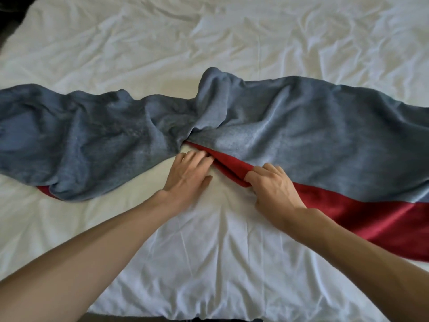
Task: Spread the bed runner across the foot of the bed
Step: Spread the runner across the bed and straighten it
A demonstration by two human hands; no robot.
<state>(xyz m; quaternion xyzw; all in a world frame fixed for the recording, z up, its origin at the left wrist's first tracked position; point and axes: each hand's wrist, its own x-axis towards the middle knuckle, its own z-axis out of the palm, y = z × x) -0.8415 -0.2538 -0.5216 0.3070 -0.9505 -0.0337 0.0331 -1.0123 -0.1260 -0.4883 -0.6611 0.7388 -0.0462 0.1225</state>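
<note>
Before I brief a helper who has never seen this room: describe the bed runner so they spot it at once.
A white sheet fills the view. Across it, side to side, lies the bed runner, a long rumpled strip whose near edge the right hand pinches and the left hand touches. It alone is coloured: grey-blue with a red band.

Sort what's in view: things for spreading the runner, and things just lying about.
For the job: bed runner, blue with a red band; bed; left hand, fingertips at the red edge; right hand, gripping it.
Lying about: dark shape, top left, too unclear to name.
</note>
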